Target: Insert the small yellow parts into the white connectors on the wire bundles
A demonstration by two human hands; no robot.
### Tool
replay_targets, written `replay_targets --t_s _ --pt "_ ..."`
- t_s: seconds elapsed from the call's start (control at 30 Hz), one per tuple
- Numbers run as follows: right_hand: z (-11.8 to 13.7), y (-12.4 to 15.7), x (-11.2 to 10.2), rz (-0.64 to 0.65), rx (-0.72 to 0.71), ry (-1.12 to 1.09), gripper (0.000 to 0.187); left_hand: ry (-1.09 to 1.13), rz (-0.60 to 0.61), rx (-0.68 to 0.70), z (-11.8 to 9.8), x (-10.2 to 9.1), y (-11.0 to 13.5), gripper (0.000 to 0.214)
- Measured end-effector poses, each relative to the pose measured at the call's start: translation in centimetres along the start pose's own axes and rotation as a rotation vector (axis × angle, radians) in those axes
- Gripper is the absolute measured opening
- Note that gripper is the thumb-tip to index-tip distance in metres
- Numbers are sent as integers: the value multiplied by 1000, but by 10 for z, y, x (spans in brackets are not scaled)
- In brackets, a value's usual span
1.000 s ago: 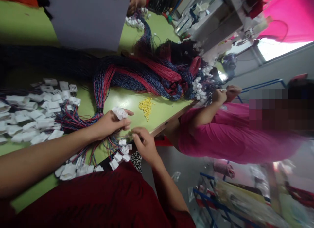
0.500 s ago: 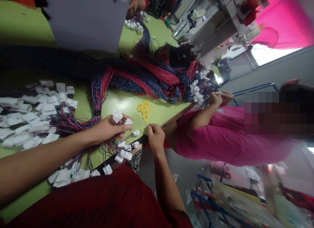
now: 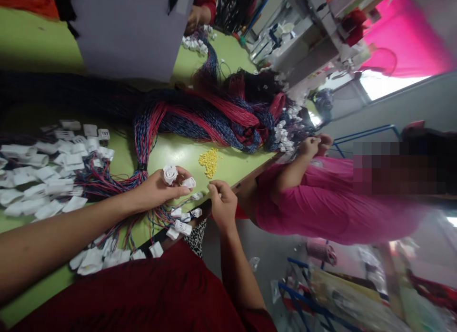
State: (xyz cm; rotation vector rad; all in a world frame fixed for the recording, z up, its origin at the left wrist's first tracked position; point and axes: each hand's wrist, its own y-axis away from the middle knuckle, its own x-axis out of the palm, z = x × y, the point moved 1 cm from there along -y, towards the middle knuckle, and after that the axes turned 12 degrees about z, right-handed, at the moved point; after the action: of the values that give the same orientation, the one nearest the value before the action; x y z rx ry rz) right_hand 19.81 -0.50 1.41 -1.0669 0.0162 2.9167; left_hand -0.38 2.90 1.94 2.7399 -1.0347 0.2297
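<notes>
My left hand is closed around a white plastic connector, held between thumb and fingers. A second white connector sits against the back of its index finger. Just to the right, my right hand has its thumb and forefinger pinched together; whatever lies between them is too small to make out. Beyond the hands is a small heap of yellow pieces on the green table. Under my left wrist fans out a bundle of red and blue wires, tied with a black band and ending in white connectors.
Many white connectors lie at the left. A thick braid of wires crosses the table behind a grey panel. A co-worker in a pink shirt stands at the right edge; another person's hand shows at the back.
My right hand has moved slightly left, closer to my left hand. The connector in my left hand has turned and shifted a little to the right.
</notes>
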Motion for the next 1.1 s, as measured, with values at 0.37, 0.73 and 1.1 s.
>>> replay_targets --t_s 0.37,0.73,1.1 --pt "51 8 15 140 25 -134 13 -115 29 6 -3 1 2 27" --pt "47 11 21 75 -246 169 13 -71 -1 -21 1 3 1 23" --pt "42 13 18 94 -345 149 19 30 -6 -56 -2 3 1 23"
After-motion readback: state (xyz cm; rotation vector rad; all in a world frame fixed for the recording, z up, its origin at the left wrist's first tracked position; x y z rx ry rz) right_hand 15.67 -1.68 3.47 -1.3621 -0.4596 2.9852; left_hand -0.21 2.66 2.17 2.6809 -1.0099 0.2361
